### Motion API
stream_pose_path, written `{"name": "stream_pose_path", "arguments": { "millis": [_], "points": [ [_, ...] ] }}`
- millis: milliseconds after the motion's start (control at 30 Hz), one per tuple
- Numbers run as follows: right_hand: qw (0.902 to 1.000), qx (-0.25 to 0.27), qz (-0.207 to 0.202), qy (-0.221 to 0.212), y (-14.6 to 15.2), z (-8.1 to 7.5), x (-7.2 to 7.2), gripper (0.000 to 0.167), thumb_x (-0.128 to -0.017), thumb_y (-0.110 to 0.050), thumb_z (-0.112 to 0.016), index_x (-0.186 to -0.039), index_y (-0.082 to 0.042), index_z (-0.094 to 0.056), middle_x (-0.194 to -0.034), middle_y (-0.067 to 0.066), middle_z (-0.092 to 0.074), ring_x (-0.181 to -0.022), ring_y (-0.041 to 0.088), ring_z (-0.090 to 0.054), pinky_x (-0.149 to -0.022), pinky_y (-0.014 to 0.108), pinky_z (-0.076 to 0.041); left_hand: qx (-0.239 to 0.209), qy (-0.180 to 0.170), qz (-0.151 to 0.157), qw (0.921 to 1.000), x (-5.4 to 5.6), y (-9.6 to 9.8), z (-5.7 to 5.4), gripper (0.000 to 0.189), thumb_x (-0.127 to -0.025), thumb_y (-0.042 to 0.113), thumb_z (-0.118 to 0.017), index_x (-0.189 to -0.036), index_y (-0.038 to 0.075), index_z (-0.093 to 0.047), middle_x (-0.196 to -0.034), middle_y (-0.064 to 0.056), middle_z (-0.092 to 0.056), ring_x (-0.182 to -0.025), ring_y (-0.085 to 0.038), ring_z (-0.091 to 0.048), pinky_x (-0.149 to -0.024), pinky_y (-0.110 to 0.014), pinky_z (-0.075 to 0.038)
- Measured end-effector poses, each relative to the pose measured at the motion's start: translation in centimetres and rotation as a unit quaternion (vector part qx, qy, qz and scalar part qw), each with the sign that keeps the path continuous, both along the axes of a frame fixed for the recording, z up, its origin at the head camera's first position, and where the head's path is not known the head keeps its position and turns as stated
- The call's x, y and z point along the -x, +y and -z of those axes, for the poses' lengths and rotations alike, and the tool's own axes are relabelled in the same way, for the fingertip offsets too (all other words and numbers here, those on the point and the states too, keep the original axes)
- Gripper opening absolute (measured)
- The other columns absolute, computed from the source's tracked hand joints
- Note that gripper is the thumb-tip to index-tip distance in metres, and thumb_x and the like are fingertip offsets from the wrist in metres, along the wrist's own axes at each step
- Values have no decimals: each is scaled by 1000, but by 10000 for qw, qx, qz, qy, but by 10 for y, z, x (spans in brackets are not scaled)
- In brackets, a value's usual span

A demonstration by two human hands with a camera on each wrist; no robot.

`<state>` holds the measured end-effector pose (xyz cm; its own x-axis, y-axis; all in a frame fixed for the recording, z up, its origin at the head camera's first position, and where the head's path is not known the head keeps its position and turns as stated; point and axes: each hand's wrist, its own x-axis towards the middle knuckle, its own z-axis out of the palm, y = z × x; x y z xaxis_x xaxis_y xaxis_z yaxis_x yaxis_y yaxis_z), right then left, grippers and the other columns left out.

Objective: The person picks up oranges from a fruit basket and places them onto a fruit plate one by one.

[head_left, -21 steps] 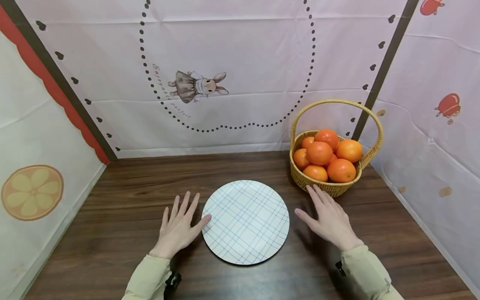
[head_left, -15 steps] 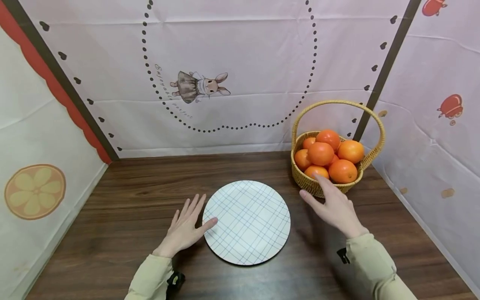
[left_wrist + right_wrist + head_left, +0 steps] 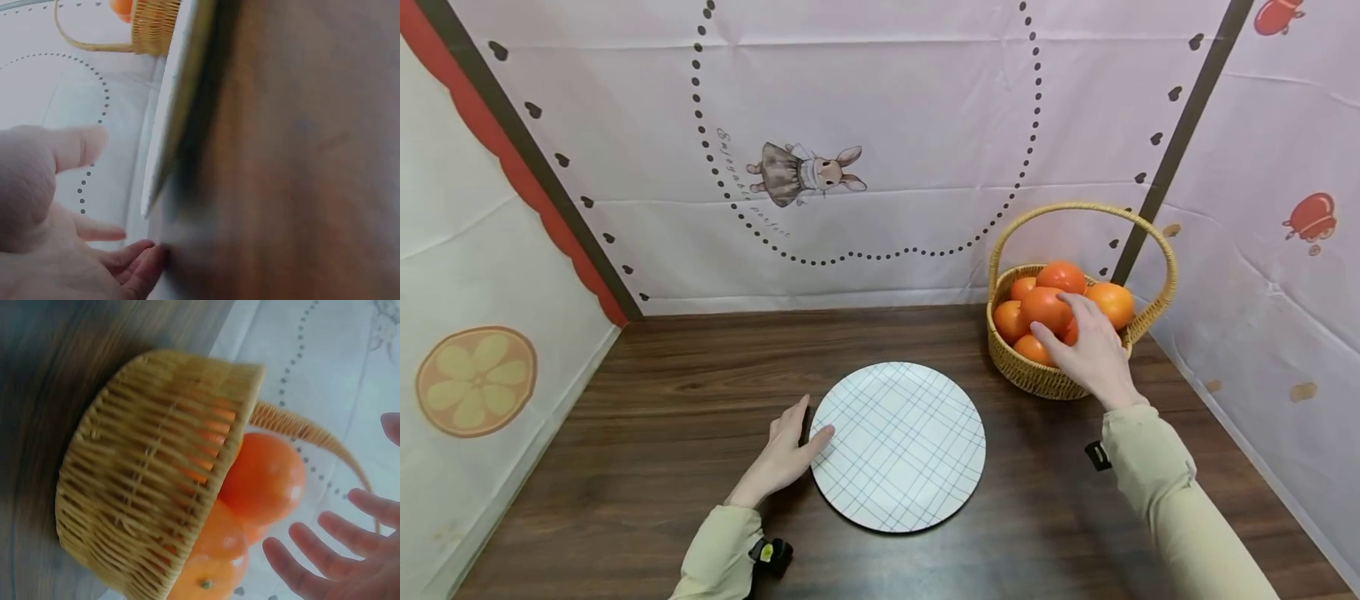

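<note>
A round white plate (image 3: 898, 450) with a blue line grid lies on the table. My left hand (image 3: 784, 454) is at its left edge, the thumb over the rim and the fingers beside it. In the left wrist view, the thumb (image 3: 78, 147) stands apart from the plate's edge (image 3: 164, 119). Over the wicker basket (image 3: 1037, 377) reaches my right hand (image 3: 1096, 354), fingers spread above the oranges. Thumb and fingertips overlap the front upper orange (image 3: 1043, 308) in the head view. The right wrist view shows the fingers (image 3: 325, 553) extended beside an orange (image 3: 265, 478), with a gap between.
The basket's tall handle (image 3: 1078, 207) arches over the oranges, behind my right hand. Dark wooden table (image 3: 700, 358) surrounds the plate. Printed cloth walls (image 3: 925, 150) enclose the back and both sides. A strap device (image 3: 771, 554) sits at my left wrist.
My right hand has moved forward and up, from in front of the basket to over the oranges. The left hand has shifted slightly right, its fingers drawing together beside the plate.
</note>
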<state>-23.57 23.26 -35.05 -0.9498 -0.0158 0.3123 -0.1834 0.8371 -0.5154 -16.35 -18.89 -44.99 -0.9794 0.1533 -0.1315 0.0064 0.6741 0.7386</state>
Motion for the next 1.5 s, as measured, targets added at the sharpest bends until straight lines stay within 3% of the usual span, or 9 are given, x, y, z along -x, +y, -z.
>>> {"name": "stream_pose_path", "arguments": {
  "millis": [133,233,367,567,967,1300,1500],
  "points": [
    [9984,-344,128,-440,4,-4,14,77,-95,-59,-53,-153,-11,-36,-158,21,-34,-142,47,-35,-100,78,-32,36,256,-261,9993,8,5,-2,67,-105,32,-49,-152,-11,-29,-147,-31,-39,-128,-41,-45,-106,-55,-40],
    [9966,-553,91,-599,7,-5,22,77,-95,-55,-56,-154,-10,-34,-158,22,-30,-142,49,-33,-97,79,-34,108,446,-413,9981,13,7,-2,56,-103,24,-53,-145,-12,-43,-130,-26,-54,-107,-29,-57,-94,-44,-47],
    [9929,-734,51,-931,7,-10,33,83,-94,-55,-58,-158,-11,-27,-159,25,-23,-143,53,-25,-102,80,-30,189,517,-607,9966,19,9,-1,43,-100,18,-55,-135,-7,-57,-108,-16,-62,-90,-21,-59,-79,-34,-48],
    [9865,-813,-66,-1419,5,-15,48,83,-93,-52,-62,-157,-13,-25,-159,29,-17,-144,60,-16,-111,78,-18,106,500,-675,9964,22,7,2,34,-98,10,-53,-128,-2,-64,-90,-10,-62,-72,-17,-52,-66,-28,-41],
    [9666,-1227,-252,-2235,-1,-24,71,86,-93,-45,-62,-156,-4,-20,-159,36,-10,-143,63,-12,-116,73,-12,-50,323,-738,9967,26,6,3,32,-99,8,-54,-129,0,-64,-78,-4,-51,-61,-15,-44,-60,-27,-37],
    [9672,-1151,-224,-2253,-5,-21,79,86,-91,-40,-64,-155,-2,-23,-158,37,-12,-142,64,-14,-116,72,-13,8,318,-765,9966,26,4,2,32,-100,9,-54,-129,0,-63,-79,-4,-51,-63,-15,-45,-61,-27,-37],
    [9709,-1132,-104,-2108,-3,-17,81,80,-90,-39,-66,-152,-4,-30,-155,38,-18,-138,65,-20,-111,74,-22,-3,242,-792,9966,27,4,4,32,-100,10,-54,-130,1,-63,-79,-4,-52,-62,-14,-45,-60,-26,-37]
  ]
}}
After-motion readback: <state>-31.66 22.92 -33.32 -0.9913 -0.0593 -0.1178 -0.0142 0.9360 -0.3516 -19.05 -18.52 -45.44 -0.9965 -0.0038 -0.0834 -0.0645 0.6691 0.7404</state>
